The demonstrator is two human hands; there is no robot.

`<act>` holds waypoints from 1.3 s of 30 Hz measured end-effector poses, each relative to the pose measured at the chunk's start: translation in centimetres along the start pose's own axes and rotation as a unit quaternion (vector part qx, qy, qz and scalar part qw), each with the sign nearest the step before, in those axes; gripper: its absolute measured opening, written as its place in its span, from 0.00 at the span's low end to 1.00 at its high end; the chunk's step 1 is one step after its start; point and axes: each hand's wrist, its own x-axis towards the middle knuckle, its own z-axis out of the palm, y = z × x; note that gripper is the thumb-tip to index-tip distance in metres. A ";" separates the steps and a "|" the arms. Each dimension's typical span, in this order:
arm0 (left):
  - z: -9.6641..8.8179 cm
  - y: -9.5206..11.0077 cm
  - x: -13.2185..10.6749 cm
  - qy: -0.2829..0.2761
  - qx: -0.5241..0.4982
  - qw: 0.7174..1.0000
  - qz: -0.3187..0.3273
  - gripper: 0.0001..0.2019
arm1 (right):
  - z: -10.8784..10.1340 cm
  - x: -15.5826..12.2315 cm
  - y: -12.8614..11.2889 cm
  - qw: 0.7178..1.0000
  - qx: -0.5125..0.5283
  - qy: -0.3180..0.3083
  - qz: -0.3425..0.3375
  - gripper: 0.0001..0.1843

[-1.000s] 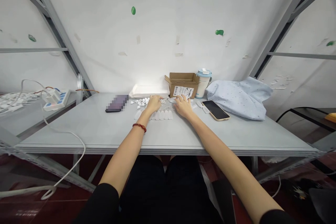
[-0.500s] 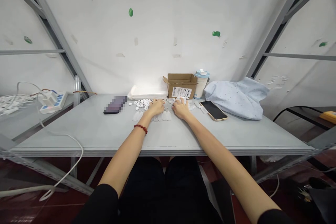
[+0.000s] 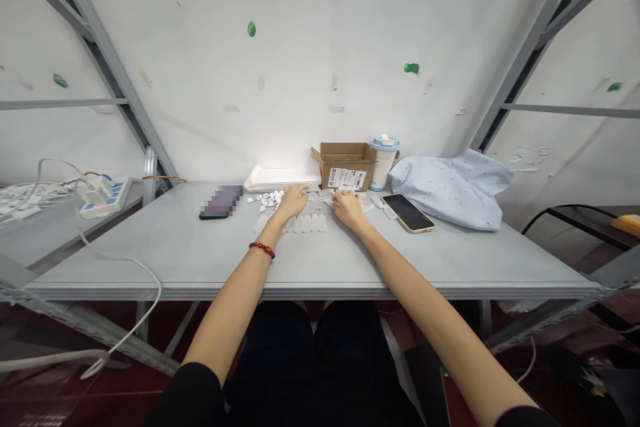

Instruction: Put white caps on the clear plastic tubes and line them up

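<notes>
My left hand [image 3: 293,201] is over the right side of a pile of small white plastic caps [image 3: 270,199], its fingers reaching forward and to the right with the index finger stretched out. Whether anything touches its fingertips is too small to see. A row of translucent oval plastic pieces [image 3: 306,223] lies on the table just in front of that hand. To the right, my right hand [image 3: 349,208] has its fingers bent and drawn together among loose clear plastic pieces [image 3: 367,207]. What its fingertips hold is hidden.
Behind the hands stand a stack of white trays [image 3: 280,179], an open cardboard box [image 3: 347,167] and a blue-lidded cup [image 3: 384,163]. A phone [image 3: 409,213] and a light-blue cloth [image 3: 450,187] lie right; a dark, pixelated phone-like object [image 3: 221,202] lies left.
My left hand has shifted slightly left and away from the row of oval pieces, showing more of them. The fingers of my right hand have drawn in closer together.
</notes>
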 end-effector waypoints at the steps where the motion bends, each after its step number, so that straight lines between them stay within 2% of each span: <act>1: -0.2 0.0 -0.1 0.006 -0.017 1.000 0.001 0.22 | -0.1 0.0 0.0 1.000 0.008 -0.002 0.008 0.14; 7: -0.8 0.8 -0.7 0.016 -0.085 0.996 -0.017 0.21 | 0.1 0.0 0.2 0.999 0.033 -0.026 0.012 0.17; 12: -1.0 1.2 -1.0 0.021 -0.146 0.987 -0.061 0.19 | 0.6 0.3 0.6 0.992 0.111 0.034 0.042 0.18; 15: -1.0 1.1 -1.1 0.016 -0.196 0.977 -0.081 0.17 | 0.6 0.5 0.7 0.971 0.217 0.069 0.068 0.15; 19: -0.9 1.0 -1.2 0.016 -0.233 0.969 -0.081 0.14 | 0.1 0.5 0.8 0.935 0.333 0.100 0.069 0.10; 28: -1.0 1.2 -1.3 0.023 -0.266 0.960 -0.080 0.14 | -0.4 0.3 0.6 0.907 0.399 0.117 0.071 0.09; 34: -1.0 1.4 -1.3 0.015 -0.293 0.952 -0.082 0.13 | 0.1 0.6 0.8 0.871 0.472 0.123 0.067 0.07; 39: -1.1 1.4 -1.6 -0.033 -0.289 0.954 -0.070 0.12 | 0.4 0.7 0.9 0.850 0.508 0.120 0.063 0.07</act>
